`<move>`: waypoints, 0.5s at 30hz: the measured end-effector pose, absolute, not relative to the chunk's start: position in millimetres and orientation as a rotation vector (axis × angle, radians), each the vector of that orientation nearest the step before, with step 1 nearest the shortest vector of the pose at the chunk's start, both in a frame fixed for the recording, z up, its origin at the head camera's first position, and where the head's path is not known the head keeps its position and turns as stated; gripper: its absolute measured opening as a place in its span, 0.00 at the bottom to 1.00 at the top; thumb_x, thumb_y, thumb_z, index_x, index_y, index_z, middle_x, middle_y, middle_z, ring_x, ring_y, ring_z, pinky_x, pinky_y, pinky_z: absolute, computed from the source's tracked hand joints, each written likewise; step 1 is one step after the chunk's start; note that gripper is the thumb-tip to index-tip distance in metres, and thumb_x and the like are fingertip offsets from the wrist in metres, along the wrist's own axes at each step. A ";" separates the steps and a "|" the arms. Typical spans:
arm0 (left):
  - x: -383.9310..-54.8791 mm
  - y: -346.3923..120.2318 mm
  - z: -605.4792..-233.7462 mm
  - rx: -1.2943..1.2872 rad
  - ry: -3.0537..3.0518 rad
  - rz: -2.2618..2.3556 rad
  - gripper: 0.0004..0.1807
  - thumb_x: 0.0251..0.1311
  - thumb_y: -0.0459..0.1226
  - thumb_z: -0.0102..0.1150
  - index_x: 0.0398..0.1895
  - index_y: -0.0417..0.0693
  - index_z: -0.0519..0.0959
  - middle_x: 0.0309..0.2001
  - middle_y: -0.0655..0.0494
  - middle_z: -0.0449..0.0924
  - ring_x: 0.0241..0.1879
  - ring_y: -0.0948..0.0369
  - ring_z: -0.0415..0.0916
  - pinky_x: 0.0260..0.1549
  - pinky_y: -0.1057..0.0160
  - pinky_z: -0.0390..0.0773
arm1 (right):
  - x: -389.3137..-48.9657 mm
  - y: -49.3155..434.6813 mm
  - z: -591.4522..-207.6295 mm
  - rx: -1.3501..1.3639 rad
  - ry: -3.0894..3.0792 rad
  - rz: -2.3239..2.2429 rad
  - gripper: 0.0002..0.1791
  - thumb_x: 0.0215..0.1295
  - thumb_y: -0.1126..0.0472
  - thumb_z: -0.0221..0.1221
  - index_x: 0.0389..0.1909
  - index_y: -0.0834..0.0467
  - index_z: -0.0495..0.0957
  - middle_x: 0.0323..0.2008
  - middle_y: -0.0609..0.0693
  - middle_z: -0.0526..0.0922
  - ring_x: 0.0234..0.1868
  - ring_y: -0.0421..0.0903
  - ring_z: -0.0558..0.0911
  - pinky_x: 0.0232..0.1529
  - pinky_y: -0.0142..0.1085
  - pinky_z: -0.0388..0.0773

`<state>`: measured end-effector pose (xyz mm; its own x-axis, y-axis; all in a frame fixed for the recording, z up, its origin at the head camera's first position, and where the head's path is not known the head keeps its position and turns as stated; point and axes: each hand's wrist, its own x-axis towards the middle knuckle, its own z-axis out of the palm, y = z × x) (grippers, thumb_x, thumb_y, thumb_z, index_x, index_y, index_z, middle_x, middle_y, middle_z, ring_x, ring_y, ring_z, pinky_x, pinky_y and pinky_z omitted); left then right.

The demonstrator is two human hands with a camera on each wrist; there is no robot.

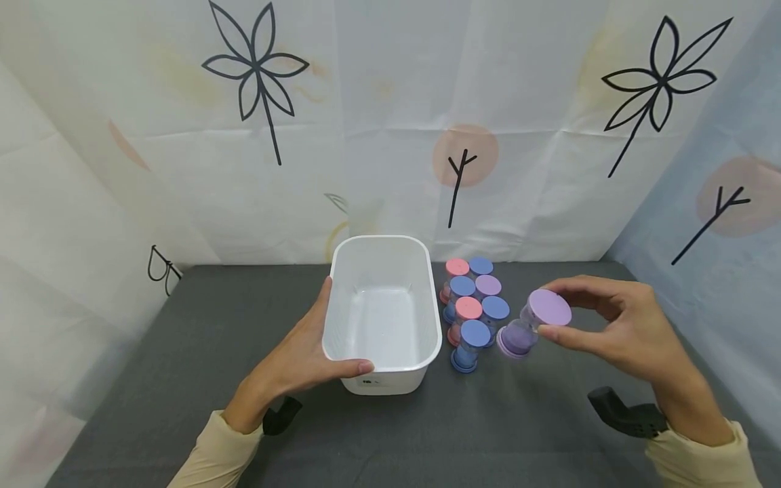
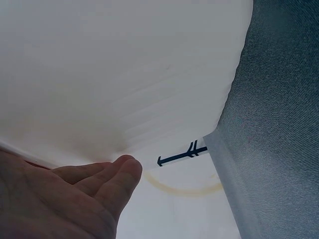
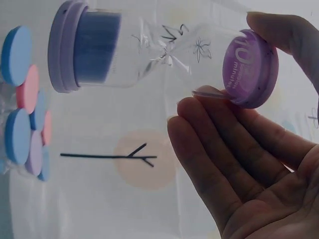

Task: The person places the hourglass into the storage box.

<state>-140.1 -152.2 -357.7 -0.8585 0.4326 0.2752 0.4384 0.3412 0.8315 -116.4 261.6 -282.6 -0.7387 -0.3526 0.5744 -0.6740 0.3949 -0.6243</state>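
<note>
My right hand (image 1: 628, 329) pinches a purple sand timer (image 1: 518, 335) by its upper cap, between thumb and fingers. The timer is tilted, with its lower cap towards the other timers. In the right wrist view, "10 minutes" is printed on the cap by the fingers, and the purple sand (image 3: 98, 47) sits at the far end. My left hand (image 1: 299, 359) holds a white plastic tub (image 1: 381, 385) at its near left corner. Its thumb lies over the near rim, and the fingers (image 2: 119, 184) run along the outer left wall under the rim. No items show inside the tub.
Right of the tub, several sand timers stand upright in two close rows, with blue caps (image 1: 474, 332), pink caps (image 1: 468, 308) and a purple cap (image 1: 488, 285). A dark grey cloth (image 1: 488, 434) covers the table. Printed fabric (image 1: 390, 183) hangs behind.
</note>
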 end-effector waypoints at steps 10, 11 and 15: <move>-128.2 -147.8 -337.4 -0.816 -2.588 -1.592 0.71 0.43 0.43 0.83 0.81 0.69 0.38 0.65 0.54 0.66 0.54 0.52 0.74 0.52 0.44 0.76 | -124.1 236.8 -256.6 0.933 -2.232 1.263 0.29 0.36 0.83 0.75 0.45 0.68 0.84 0.42 0.50 0.87 0.41 0.41 0.85 0.47 0.25 0.78; -128.0 -147.7 -337.2 -0.811 -2.590 -1.587 0.71 0.43 0.43 0.83 0.81 0.69 0.38 0.66 0.53 0.67 0.55 0.51 0.74 0.52 0.44 0.76 | -124.5 233.3 -253.9 0.924 -2.239 1.255 0.28 0.37 0.82 0.76 0.45 0.67 0.85 0.42 0.49 0.87 0.41 0.41 0.85 0.47 0.25 0.78; -128.1 -147.5 -337.3 -0.805 -2.590 -1.590 0.71 0.43 0.43 0.83 0.81 0.69 0.38 0.65 0.53 0.67 0.54 0.50 0.74 0.51 0.43 0.76 | -129.6 218.8 -246.3 0.935 -2.240 1.276 0.27 0.39 0.81 0.76 0.46 0.65 0.85 0.41 0.50 0.87 0.41 0.42 0.85 0.47 0.26 0.79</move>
<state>-128.1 -147.5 -337.3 -0.8687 0.4232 0.2573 0.4210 0.3573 0.8337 -129.6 218.8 -246.3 -0.6980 -0.3539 0.6226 -0.7160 0.3610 -0.5975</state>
